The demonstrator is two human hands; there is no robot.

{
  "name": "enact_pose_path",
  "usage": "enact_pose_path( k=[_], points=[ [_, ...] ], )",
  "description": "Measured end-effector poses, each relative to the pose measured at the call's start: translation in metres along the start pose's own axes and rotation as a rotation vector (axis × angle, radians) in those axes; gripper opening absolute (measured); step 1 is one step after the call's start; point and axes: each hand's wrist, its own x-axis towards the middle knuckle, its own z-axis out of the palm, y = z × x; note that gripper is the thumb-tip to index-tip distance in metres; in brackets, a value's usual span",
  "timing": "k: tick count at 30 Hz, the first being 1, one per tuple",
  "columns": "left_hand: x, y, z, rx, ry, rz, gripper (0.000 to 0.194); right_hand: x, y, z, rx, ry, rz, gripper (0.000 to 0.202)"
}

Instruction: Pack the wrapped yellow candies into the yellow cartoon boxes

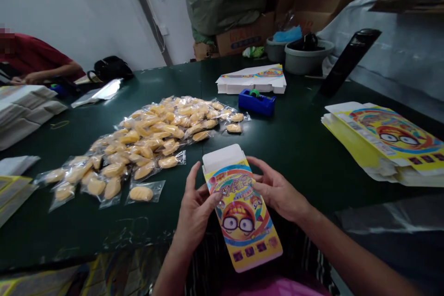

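Note:
A yellow printed carton (239,208) with a cartoon face in glasses is held between my two hands at the table's front edge. Its white flap stands up at the far end. My left hand (196,208) grips the left side, thumb on the front panel. On the other side my right hand (277,189) holds the upper right edge, fingers partly behind the carton. Ahead and to the left lies a heap of clear-wrapped yellow oval pieces (163,127); one wrapped piece (141,193) lies nearest my left hand. The carton's inside is hidden.
A blue tape dispenser (256,102) sits beyond the heap, before a stack of flat cartons (251,81). More flat cartons (388,141) lie at right, near a slanted black post (350,62). Grey tubs (308,58) stand behind. A person in a red shirt (41,58) sits far left.

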Motion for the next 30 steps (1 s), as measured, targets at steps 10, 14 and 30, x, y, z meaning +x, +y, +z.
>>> enact_pose_path(
  k=[10,14,30],
  points=[
    [-0.066,-0.020,-0.001,0.103,0.106,-0.140,0.049,-0.061,-0.010,0.006,-0.200,-0.134,0.113,0.047],
    [-0.070,-0.026,-0.001,0.330,0.120,-0.064,0.031,-0.072,-0.003,0.015,-0.375,0.054,0.006,0.018],
    [-0.076,-0.015,-0.010,0.205,-0.017,-0.184,0.024,-0.071,0.000,0.011,-0.462,0.107,-0.101,0.015]
  ],
)
